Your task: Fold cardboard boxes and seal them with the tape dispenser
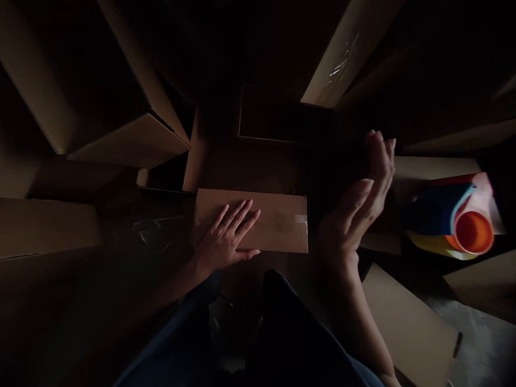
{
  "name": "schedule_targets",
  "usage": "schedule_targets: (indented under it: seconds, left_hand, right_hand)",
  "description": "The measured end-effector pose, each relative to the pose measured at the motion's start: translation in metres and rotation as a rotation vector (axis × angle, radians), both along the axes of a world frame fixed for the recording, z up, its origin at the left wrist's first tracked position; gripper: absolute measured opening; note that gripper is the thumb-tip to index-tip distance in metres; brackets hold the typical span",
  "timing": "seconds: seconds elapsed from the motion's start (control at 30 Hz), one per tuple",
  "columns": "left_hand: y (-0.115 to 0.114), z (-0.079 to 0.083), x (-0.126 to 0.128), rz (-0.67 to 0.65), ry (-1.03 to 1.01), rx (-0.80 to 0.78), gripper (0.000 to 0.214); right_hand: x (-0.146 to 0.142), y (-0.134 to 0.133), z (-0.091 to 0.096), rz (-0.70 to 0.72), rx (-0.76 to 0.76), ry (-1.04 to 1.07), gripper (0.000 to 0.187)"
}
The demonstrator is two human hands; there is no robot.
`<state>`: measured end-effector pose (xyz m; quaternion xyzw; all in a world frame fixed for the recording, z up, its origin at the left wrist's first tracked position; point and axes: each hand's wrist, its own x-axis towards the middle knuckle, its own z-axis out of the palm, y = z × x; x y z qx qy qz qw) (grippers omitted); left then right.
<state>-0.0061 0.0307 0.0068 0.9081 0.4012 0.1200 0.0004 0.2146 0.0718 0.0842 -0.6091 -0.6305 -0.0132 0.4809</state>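
A small flat cardboard box (278, 220) with clear tape on its right end lies in front of my knees. My left hand (229, 234) rests flat on its left part, fingers stretched out and together. My right hand (360, 201) hovers in the air to the right of the box, palm turned inward, fingers extended and empty. It touches nothing.
Large cardboard boxes (133, 140) stand stacked at the left and back, with an open flap (342, 59) at the upper right. A roll of coloured sheets with an orange core (463, 223) lies at the right. Flat cardboard (407, 322) lies on the floor at the lower right.
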Motion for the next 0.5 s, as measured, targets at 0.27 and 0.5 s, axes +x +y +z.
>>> schedule_targets:
  seconds: [0.27, 0.5]
  left_hand:
    - [0.0, -0.002, 0.002, 0.004, -0.017, -0.019, 0.086]
    - [-0.001, 0.0, 0.001, 0.004, -0.019, -0.009, 0.084]
  right_hand:
    - [-0.019, 0.027, -0.07, 0.196, -0.401, -0.259, 0.059]
    - [-0.001, 0.018, -0.057, -0.051, -0.109, -0.059, 0.064]
